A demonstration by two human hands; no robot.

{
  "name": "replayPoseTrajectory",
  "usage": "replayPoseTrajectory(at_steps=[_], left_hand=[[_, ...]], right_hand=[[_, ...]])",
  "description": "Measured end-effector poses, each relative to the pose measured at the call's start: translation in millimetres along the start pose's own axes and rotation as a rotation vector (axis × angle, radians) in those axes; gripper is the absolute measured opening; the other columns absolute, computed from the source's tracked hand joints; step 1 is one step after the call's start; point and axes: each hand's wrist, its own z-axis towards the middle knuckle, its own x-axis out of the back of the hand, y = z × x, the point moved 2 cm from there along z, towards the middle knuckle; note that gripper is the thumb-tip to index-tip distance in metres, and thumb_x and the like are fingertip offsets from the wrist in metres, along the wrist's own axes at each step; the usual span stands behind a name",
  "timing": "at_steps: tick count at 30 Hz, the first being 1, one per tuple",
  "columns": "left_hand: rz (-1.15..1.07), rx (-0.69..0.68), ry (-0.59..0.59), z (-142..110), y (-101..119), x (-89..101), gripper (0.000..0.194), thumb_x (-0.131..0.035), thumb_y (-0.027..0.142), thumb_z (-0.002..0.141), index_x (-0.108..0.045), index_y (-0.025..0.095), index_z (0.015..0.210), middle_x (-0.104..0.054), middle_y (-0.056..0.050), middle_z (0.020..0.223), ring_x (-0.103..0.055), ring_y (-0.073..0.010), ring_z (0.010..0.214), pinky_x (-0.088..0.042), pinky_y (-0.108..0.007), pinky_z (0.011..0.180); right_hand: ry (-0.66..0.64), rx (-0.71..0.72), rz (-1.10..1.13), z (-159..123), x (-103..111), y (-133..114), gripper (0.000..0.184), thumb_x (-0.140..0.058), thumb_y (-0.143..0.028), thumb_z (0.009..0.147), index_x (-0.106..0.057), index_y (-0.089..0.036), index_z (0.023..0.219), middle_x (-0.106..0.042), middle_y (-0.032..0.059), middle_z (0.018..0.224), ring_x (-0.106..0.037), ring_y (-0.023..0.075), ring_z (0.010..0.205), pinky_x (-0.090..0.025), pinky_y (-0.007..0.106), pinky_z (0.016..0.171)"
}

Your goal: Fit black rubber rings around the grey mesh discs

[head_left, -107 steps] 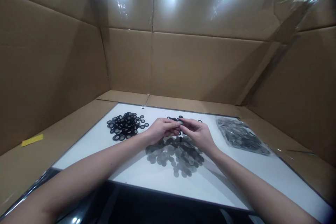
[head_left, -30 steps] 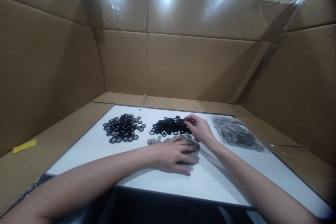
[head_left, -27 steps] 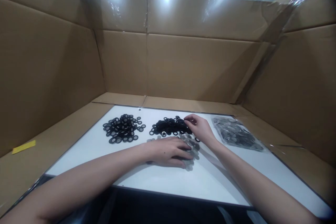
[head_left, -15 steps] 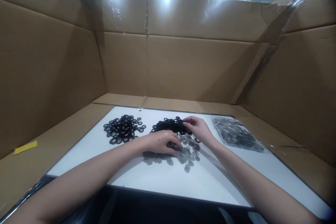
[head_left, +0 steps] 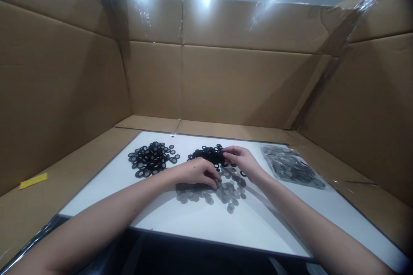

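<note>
On a white board (head_left: 167, 219) lie a pile of black rings with grey centres (head_left: 151, 160) at the left, a pile of plain black rings (head_left: 206, 154) in the middle and loose grey discs (head_left: 222, 191) in front of it. My left hand (head_left: 196, 172) hovers over the grey discs, fingers curled in a pinch; what it holds is too small to see. My right hand (head_left: 240, 161) pinches at the right edge of the black ring pile, fingertips closed on something small.
A clear plastic bag of grey discs (head_left: 290, 166) lies at the right of the board. Tall cardboard walls (head_left: 245, 81) enclose the workspace on three sides. A yellow strip (head_left: 33, 180) lies on the cardboard floor at the left.
My left hand lifted off the grey discs, drew back toward the ring pile and curled into a pinch. My right hand stayed at the ring pile. The discs lie more spread out.
</note>
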Motion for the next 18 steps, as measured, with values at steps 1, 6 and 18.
replayPoseTrajectory(at_steps=[1,6,18], left_hand=[[-0.034,0.042,0.006,0,-2,0.1,0.025,-0.067,0.035,0.071,-0.07,0.023,0.094,-0.069,-0.003,0.087,-0.061,-0.0144,0.076,-0.043,-0.022,0.069],[-0.166,0.192,0.042,-1,-6,1.1,0.025,-0.071,0.036,0.065,-0.068,0.019,0.083,-0.069,-0.002,0.076,-0.062,-0.0141,0.069,-0.043,-0.021,0.061],[-0.386,0.265,0.428,4,-13,10.2,0.034,-0.064,0.039,0.073,-0.069,0.017,0.097,-0.07,-0.007,0.088,-0.062,-0.0173,0.079,-0.046,-0.027,0.073]], right_hand=[[-0.007,-0.002,0.006,0,0,0,0.024,-0.065,-0.029,0.067,-0.065,-0.016,0.087,-0.066,0.0028,0.072,-0.06,0.0133,0.061,-0.051,0.027,0.063],[-0.021,-0.02,0.012,-1,-2,1,0.02,-0.065,-0.027,0.068,-0.066,-0.017,0.085,-0.067,0.0033,0.076,-0.06,0.0125,0.06,-0.051,0.026,0.062],[-0.05,-0.093,0.311,-3,-7,2,0.025,-0.07,-0.017,0.066,-0.067,-0.015,0.09,-0.068,0.0052,0.082,-0.065,0.0132,0.068,-0.054,0.025,0.073]])
